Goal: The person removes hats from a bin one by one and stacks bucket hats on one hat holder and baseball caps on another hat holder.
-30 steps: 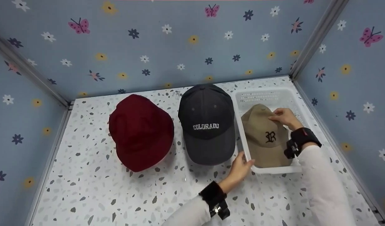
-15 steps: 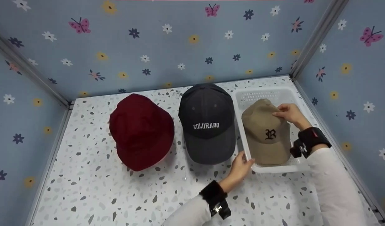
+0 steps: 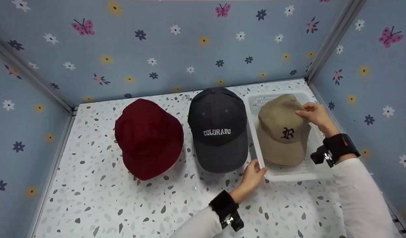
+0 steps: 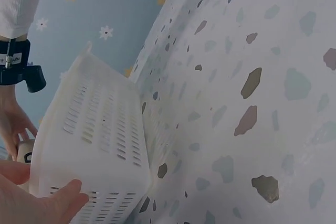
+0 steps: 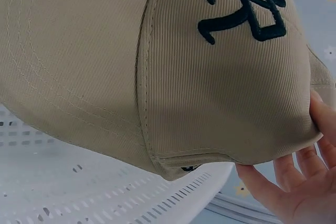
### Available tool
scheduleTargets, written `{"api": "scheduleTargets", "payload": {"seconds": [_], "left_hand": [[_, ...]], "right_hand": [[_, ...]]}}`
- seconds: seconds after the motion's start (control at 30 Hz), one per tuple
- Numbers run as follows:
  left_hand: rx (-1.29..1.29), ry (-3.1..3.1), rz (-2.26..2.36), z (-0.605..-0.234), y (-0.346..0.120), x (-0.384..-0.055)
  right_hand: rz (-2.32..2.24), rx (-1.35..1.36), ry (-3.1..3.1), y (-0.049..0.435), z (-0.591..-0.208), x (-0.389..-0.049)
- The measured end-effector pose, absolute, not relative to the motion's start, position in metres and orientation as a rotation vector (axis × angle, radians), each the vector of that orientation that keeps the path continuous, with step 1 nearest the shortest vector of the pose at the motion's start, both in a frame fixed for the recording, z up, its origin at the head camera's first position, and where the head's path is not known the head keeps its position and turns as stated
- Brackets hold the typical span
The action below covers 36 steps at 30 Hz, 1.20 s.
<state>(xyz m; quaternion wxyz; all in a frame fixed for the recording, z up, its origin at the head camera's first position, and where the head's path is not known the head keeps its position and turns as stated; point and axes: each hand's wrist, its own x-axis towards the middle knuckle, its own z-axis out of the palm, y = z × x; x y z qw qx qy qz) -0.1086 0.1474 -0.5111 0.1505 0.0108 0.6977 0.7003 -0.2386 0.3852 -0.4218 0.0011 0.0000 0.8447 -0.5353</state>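
Observation:
My right hand (image 3: 317, 115) pinches the crown of a tan baseball cap (image 3: 279, 115) with a dark letter on its front. In the right wrist view the cap (image 5: 220, 93) hangs tilted over the basket floor, thumb and fingers gripping its edge. A white perforated plastic basket (image 3: 299, 177) lies beneath it. With thumb and fingers, my left hand (image 3: 252, 175) grips the basket's near left corner. From the left wrist, the fingers (image 4: 68, 195) show against the basket's wall (image 4: 105, 124).
Left of the basket lies a dark grey cap (image 3: 219, 155) reading COLORADO. Further left is a dark red bucket hat (image 3: 148, 138). All stand on a speckled white table (image 3: 130, 211), walled by blue flowered panels (image 3: 180, 43).
The tan cap has risen from the basket floor, its brim moving away from the near rim. My right hand has moved up and right with it. The left hand stays put.

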Motion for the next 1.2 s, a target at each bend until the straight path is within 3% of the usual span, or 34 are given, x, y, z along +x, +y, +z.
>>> {"api": "scheduleTargets", "payload": {"seconds": [0.6, 1.2], "left_hand": [[0.024, 1.992, 2.117, -0.487, 0.140, -0.103], [-0.018, 1.599, 2.371, -0.452, 0.120, -0.108]], "right_hand": [[-1.825, 0.183, 2.565, 0.386, -0.376, -0.214], [-2.282, 0.019, 2.134, 0.375, -0.350, -0.183]]}}
